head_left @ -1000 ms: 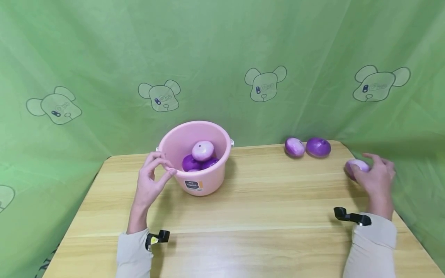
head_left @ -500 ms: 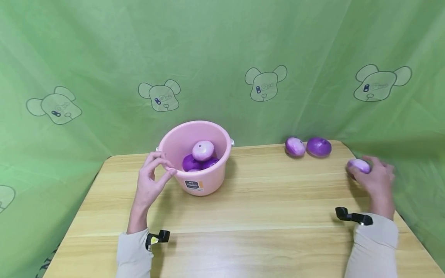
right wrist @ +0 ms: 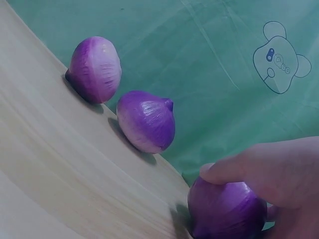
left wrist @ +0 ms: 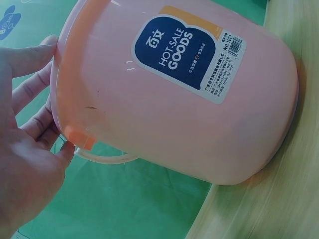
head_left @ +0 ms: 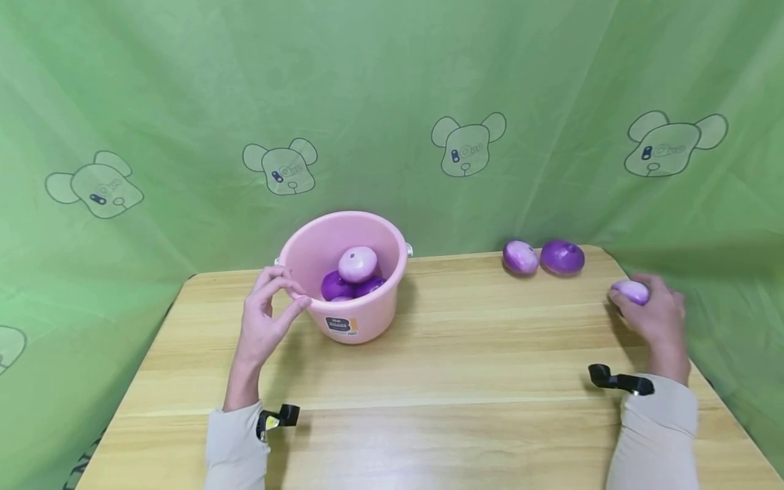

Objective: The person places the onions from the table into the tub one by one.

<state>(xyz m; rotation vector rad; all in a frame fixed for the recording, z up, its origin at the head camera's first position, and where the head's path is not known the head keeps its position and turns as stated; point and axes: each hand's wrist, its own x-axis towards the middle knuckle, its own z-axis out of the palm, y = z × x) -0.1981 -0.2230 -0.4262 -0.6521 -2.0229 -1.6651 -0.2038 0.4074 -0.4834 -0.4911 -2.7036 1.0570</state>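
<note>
My left hand [head_left: 267,320] pinches the near-left rim of a pink bucket [head_left: 361,323], thumb outside and fingers over the edge; the left wrist view shows the bucket's label [left wrist: 184,55] and my thumb on the rim. Several purple onions lie inside, with a paler onion [head_left: 358,265] on top. At the table's right side my right hand [head_left: 660,316] grips a purple-and-white onion [head_left: 633,292], thumb on one side and fingers on the other. In the right wrist view that gripped onion [right wrist: 227,211] sits low at the right, partly covered by the hand.
Two more onions stand side by side near the back edge, a lighter onion [head_left: 520,258] and a darker onion [head_left: 562,258]. A green curtain [head_left: 392,102] with bear-head drawings hangs behind the wooden table [head_left: 465,381].
My right hand has shifted slightly with the onion, which now shows more of its pale side upward. The left hand and the bucket have stayed in place.
</note>
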